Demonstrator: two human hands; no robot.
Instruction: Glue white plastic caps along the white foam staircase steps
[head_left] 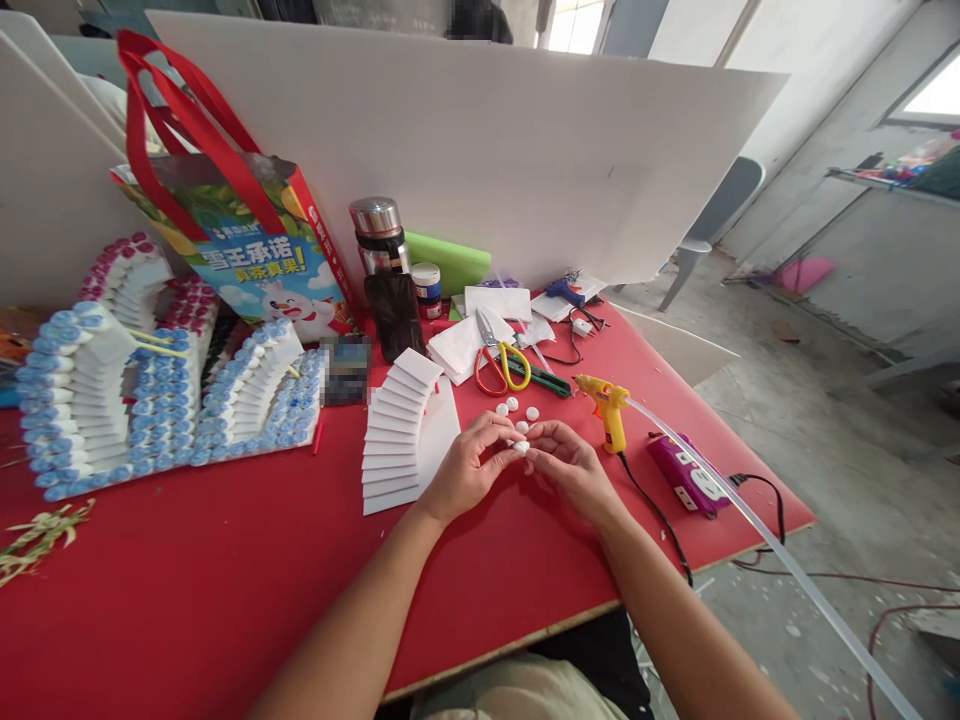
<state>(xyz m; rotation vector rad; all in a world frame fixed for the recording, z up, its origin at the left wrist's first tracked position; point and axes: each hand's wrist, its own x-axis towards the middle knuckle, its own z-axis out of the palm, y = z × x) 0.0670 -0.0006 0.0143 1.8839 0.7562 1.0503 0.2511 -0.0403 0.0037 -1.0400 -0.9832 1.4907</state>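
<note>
My left hand (474, 462) and my right hand (571, 468) meet over the red table. Between their fingertips they pinch a small white round piece (520, 449); its exact kind is too small to make out. Just beyond the fingers lie several similar white discs (532, 413). To the left of my left hand, a stepped fan of white card pieces (391, 430) rests on a flat white sheet (441, 432). A yellow hot glue gun (604, 408), with a long clear glue stick (720, 484) out of its back, lies right of my right hand.
Scissors (502, 366) and a green-black cutter (546, 378) lie behind the discs. A purple power strip (686, 472) is near the right edge. Blue-and-white crafted pieces (161, 405), a gift bag (262, 260), a phone (394, 315) and a steel flask (377, 232) stand at the left and back.
</note>
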